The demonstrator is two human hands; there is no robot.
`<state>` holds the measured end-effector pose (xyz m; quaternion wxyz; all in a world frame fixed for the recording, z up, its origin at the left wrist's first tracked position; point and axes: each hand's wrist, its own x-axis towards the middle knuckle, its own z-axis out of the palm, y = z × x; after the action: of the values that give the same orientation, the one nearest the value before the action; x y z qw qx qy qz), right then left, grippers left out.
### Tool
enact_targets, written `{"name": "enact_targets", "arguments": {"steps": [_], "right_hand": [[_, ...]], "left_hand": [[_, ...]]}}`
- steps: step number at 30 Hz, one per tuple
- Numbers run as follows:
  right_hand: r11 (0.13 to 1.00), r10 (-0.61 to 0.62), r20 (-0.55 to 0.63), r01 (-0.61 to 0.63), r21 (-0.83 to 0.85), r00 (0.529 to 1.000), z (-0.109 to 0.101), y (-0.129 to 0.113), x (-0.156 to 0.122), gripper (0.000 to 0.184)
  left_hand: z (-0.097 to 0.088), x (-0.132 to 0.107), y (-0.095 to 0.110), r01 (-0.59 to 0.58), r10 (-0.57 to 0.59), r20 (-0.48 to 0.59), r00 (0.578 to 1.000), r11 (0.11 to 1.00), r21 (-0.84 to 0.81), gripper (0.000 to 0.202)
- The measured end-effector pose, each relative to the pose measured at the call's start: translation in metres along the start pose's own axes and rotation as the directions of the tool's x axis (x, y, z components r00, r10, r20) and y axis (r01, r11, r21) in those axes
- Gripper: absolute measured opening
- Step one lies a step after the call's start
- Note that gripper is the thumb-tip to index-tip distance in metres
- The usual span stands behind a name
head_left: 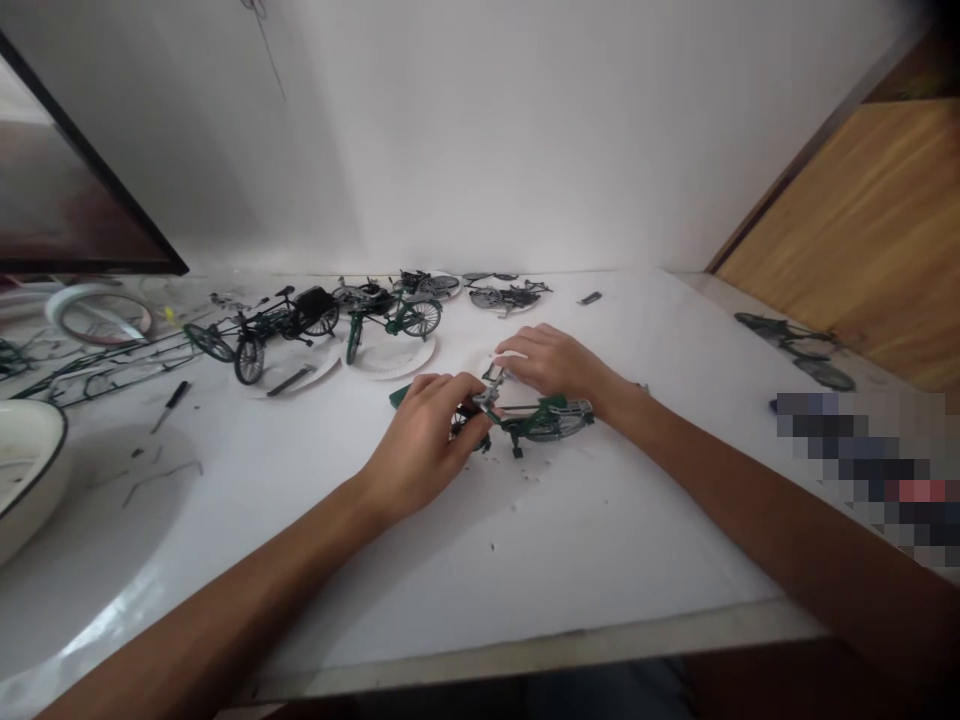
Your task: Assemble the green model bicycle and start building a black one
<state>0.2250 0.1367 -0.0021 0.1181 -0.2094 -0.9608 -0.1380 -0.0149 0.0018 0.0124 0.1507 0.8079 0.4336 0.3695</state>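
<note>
A small green model bicycle (pixel 536 420) lies on its side on the white table top (pixel 592 540), with its front end partly hidden. My left hand (pixel 420 440) grips the front of the bicycle near a small dark wheel. My right hand (pixel 551 360) sits above the frame, with its fingertips on a silver part (pixel 491 385). Several small pale crumbs lie on the table just below the bicycle. A dark green piece (pixel 399 397) shows past my left hand's knuckles.
Finished model bicycles, black (pixel 281 325) and green (pixel 394 315), stand on white plates (pixel 394 358) at the back. A screwdriver (pixel 174 398) and a white enamel basin (pixel 30 470) are at left. Another dark model (pixel 795 345) lies at right, near a wooden panel.
</note>
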Motion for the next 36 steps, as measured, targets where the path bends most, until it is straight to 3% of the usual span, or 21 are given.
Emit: {"name": "enact_targets", "arguments": {"steps": [6,10,14,20,22,26,27,32,36], "right_hand": [[0.998,0.051,-0.083,-0.048,0.043,0.995,0.002,0.000,-0.009,0.028],[0.997,0.034,-0.066,-0.029,0.068,0.997,0.001,-0.006,-0.003,0.027],[0.993,0.048,-0.043,-0.044,0.107,0.998,-0.002,-0.013,-0.004,0.031],[0.966,0.197,-0.101,-0.176,0.192,0.975,-0.029,-0.015,-0.013,0.029],[0.907,0.330,-0.147,-0.271,0.323,0.932,-0.045,-0.021,-0.014,0.022],[0.665,0.603,-0.146,-0.392,0.636,0.784,-0.077,-0.049,-0.018,0.010],[0.616,0.622,-0.133,-0.379,0.690,0.771,-0.082,-0.057,-0.019,0.009],[0.482,0.579,0.005,-0.348,0.804,0.815,-0.088,-0.086,-0.024,0.012],[0.427,0.663,-0.005,-0.373,0.824,0.748,-0.080,-0.088,-0.022,0.012]], "left_hand": [[0.003,-0.002,-0.001,0.024,-0.025,-0.012,1.000,0.998,-0.063,0.004],[0.007,-0.004,0.000,0.073,-0.072,0.006,0.997,0.990,-0.124,0.011],[0.005,-0.003,0.003,0.046,-0.041,0.042,0.998,0.990,-0.135,0.016],[0.002,-0.003,0.005,0.039,-0.043,-0.005,0.999,0.954,-0.298,0.012],[0.003,-0.004,0.005,0.060,-0.075,-0.027,0.997,0.929,-0.365,0.011],[0.009,-0.006,0.008,0.130,-0.158,-0.015,0.987,0.859,-0.495,0.010],[0.010,-0.006,0.008,0.152,-0.188,-0.015,0.982,0.839,-0.522,0.010],[0.013,-0.003,0.007,0.211,-0.277,-0.022,0.961,0.779,-0.591,0.015],[0.008,-0.002,0.009,0.213,-0.264,0.005,0.964,0.764,-0.609,0.051]]}}
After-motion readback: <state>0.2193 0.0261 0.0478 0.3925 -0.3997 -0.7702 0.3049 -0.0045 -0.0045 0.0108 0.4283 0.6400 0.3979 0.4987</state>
